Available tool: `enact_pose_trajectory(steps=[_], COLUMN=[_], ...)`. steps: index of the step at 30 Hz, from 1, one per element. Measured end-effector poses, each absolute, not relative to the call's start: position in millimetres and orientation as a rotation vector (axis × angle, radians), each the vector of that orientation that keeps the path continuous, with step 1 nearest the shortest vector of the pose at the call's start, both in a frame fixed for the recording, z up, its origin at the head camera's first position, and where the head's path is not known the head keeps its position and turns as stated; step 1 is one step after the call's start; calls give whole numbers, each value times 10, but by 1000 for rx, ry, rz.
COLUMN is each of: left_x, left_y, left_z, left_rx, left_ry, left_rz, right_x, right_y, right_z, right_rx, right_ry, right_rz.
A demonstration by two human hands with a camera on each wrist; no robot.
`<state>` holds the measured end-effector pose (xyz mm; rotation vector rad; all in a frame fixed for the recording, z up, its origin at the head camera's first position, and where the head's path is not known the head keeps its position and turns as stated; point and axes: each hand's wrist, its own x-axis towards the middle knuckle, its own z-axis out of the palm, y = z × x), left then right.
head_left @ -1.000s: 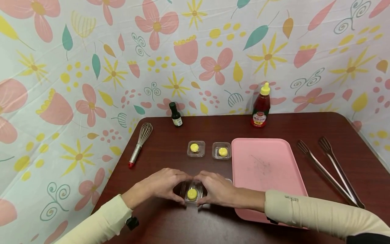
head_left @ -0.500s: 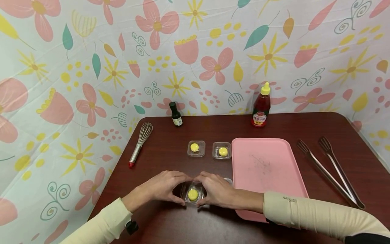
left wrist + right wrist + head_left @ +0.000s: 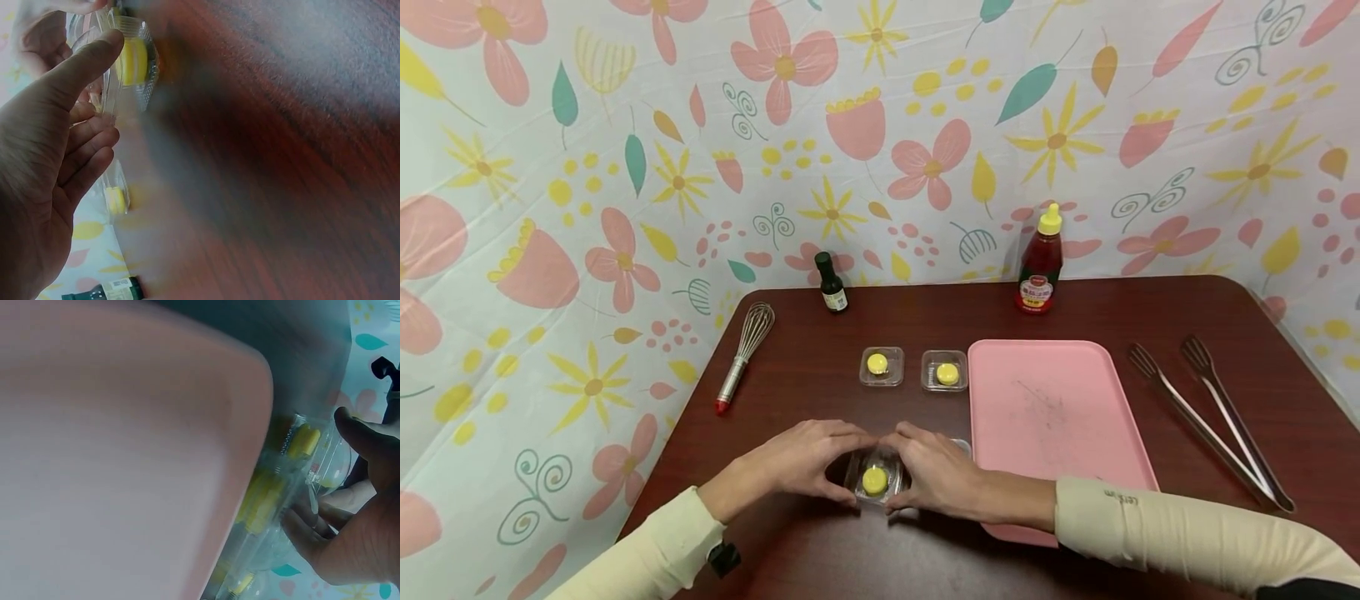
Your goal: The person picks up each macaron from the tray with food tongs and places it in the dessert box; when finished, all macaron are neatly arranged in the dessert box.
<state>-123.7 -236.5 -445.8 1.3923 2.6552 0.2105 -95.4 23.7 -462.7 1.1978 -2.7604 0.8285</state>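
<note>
A clear plastic box [image 3: 853, 486] holding a yellow macaron [image 3: 875, 481] sits at the table's near middle. My left hand [image 3: 808, 457] grips its left side, thumb on the near edge and fingers at the far edge. From the right, my right hand [image 3: 938, 468] grips it the same way, and the fingertips of both hands meet at the far edge. In the left wrist view a clear domed lid [image 3: 111, 94] lies over the macaron [image 3: 135, 61], between thumb and fingers. Whether the lid is fully seated I cannot tell. Another clear box [image 3: 962, 445] is mostly hidden behind my right hand.
Two boxes with yellow macarons [image 3: 877, 364] [image 3: 947, 374] stand behind. A pink tray [image 3: 1052, 408] lies right, tongs [image 3: 1217, 425] beyond it. A whisk [image 3: 743, 354] lies left. A small dark bottle [image 3: 832, 283] and a red sauce bottle [image 3: 1041, 262] stand at the back.
Both hands stay on the box, which has shifted very slightly. The head view has also moved a little. Nothing was let go or taken hold of.
</note>
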Motion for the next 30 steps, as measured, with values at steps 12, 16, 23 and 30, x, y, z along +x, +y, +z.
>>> enact_pose_trajectory(steps=[12,16,23,30], left_x=[-1241,-1260,-1327,-1386], left_y=[-2356,-2363,-2376,-2397], left_z=[-4524,-4531,-4536,-4542], left_rx=[1362,1356,1290,1250], left_ry=[2639,2644,2675,2701], left_rz=[191,199,203,163], right_x=[-933,-972,-1120,-1245], right_y=[176,167,182,282], right_z=[-4697,-4704,-4703,-4582], right_rx=[1148,1162,1192,1149], right_ry=[-2798,-2782,-2754,-2811], right_rz=[786,766,728,842])
